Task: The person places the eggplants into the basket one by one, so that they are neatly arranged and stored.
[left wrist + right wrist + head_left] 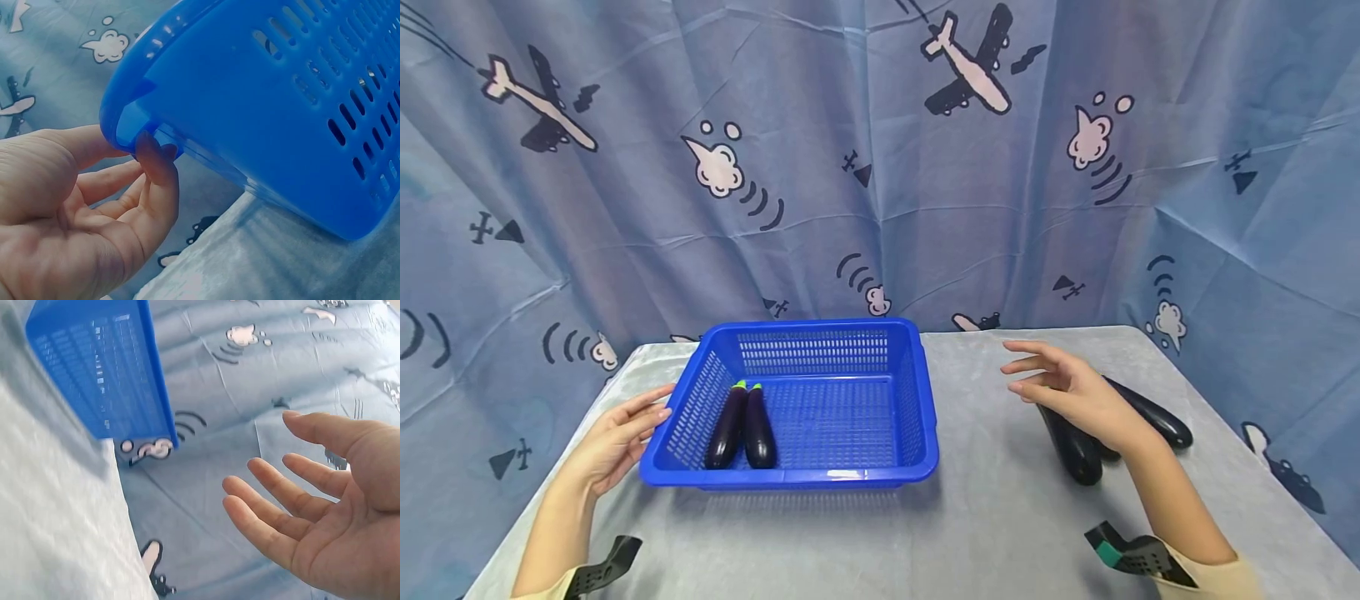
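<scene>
The person's left hand (621, 437) pinches the rim at the left end of a blue basket (797, 478), with thumb and curled fingers meeting at the lip in the left wrist view. The right hand (1075, 396) holds nothing: its fingers are loosely bent and slightly spread, raised over the right part of the pale table (985, 517), well apart from the basket. Two eggplants lie side by side inside the basket, against its left part, their green stem ends pointing away from the person: the left one (726, 429) and the right one (760, 429). On the table, below and beside the right hand, lie a near eggplant (1075, 454), a far eggplant (1153, 414) and, between them, a third eggplant (1109, 455) mostly hidden by the others and the forearm. The smooth, rounded skins look slick, so a loose grasp on any of them could slip, and a knock from the forearm might set one rolling. The basket sits near the table's left edge; a hard tug by the left hand could slide it over that side or tilt it, since the visible load lies all at that end. Dropping one eggplant onto another from too high could bruise both.
</scene>
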`<state>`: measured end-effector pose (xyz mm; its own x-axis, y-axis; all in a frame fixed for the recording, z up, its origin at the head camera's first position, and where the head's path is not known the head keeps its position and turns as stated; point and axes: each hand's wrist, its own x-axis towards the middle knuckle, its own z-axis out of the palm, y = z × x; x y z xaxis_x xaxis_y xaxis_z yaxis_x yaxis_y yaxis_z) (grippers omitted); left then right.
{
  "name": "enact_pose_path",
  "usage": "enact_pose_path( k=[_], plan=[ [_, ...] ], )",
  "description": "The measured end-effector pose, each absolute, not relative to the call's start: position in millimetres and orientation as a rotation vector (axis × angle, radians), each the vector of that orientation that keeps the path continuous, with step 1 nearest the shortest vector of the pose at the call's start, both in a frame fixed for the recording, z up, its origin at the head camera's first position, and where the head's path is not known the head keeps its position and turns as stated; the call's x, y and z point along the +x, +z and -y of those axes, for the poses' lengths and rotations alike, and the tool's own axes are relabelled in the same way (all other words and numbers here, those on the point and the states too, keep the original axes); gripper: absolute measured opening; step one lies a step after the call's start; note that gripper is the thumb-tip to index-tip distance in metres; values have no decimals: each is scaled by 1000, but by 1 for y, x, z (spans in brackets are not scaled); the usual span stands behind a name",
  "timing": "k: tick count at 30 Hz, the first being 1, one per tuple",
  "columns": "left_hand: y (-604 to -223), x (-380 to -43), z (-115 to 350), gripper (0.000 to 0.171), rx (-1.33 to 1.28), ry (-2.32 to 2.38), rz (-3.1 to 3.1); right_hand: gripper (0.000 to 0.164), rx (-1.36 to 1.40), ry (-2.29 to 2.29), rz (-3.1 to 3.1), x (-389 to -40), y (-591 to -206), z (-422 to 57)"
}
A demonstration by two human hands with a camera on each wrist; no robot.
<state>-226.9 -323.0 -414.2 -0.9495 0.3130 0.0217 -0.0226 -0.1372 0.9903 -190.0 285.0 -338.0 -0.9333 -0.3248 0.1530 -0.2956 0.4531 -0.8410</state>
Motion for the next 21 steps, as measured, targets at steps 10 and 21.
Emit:
enact_pose_path(
  k=[10, 21],
  plan=[
    [-412, -226, 325, 47, 394, 2052, -2112, 57, -512, -1562, -2718, -194, -349, -317],
    [-399, -224, 320, 38, 351, 1809, -2411, 58, -397, -1470, -2827, -198, -357, -332]
  ],
)
